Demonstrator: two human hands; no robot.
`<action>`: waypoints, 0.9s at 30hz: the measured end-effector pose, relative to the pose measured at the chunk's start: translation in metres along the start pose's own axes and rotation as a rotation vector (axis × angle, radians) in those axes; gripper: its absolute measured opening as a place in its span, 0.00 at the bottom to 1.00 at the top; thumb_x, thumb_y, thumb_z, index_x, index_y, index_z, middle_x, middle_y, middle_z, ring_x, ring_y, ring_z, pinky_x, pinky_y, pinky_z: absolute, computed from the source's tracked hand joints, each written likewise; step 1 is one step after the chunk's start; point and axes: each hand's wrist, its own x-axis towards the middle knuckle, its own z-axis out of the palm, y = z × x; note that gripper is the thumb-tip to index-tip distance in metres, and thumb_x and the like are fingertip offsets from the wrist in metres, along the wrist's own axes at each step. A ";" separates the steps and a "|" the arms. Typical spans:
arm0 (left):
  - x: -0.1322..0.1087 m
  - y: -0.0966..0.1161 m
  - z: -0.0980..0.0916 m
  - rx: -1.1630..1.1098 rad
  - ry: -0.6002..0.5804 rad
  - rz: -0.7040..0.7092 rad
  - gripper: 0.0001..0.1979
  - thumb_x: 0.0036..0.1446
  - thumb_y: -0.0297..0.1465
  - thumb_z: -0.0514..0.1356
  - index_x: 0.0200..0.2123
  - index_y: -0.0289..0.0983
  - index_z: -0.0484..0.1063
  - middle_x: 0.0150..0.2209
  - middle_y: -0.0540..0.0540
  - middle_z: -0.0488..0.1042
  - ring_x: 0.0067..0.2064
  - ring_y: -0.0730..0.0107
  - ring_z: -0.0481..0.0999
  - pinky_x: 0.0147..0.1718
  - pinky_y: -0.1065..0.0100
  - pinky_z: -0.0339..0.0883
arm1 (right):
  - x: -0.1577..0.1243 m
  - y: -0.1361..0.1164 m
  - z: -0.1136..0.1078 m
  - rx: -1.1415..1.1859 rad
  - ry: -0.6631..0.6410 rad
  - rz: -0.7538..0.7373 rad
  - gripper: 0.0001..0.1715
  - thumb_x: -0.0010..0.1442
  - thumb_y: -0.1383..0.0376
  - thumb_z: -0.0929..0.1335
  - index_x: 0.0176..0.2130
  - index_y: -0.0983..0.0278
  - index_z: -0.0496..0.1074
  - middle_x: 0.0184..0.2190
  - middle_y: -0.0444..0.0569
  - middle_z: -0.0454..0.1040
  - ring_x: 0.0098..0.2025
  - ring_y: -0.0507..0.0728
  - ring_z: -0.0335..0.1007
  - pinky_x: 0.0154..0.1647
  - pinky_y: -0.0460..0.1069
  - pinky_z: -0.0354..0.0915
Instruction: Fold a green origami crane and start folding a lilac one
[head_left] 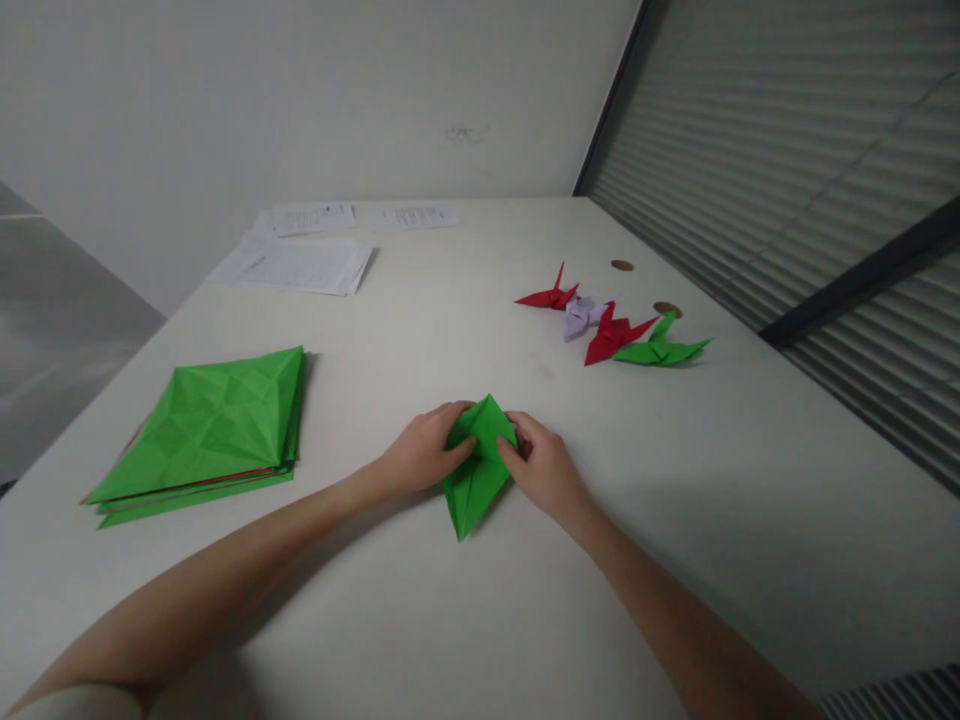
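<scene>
A partly folded green paper (478,462) lies on the white table (465,620) in front of me, shaped like a long kite with its point toward me. My left hand (420,452) presses and pinches its left upper edge with curled fingers. My right hand (541,465) grips the right upper edge the same way. Both hands touch the paper at its far half.
A stack of creased green and red paper squares (214,425) lies at the left. Several finished paper cranes, red (551,295), lilac (581,316), red (611,335) and green (660,348), sit at the right. Printed sheets (300,262) lie far back. Window blinds (810,180) run along the right.
</scene>
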 end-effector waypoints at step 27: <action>0.008 -0.003 -0.018 -0.348 -0.166 -0.208 0.24 0.47 0.30 0.64 0.50 0.35 0.72 0.42 0.44 0.77 0.34 0.68 0.75 0.31 0.69 0.69 | 0.000 -0.022 -0.025 0.217 0.024 0.085 0.10 0.53 0.60 0.67 0.26 0.61 0.62 0.19 0.39 0.61 0.21 0.50 0.58 0.21 0.44 0.56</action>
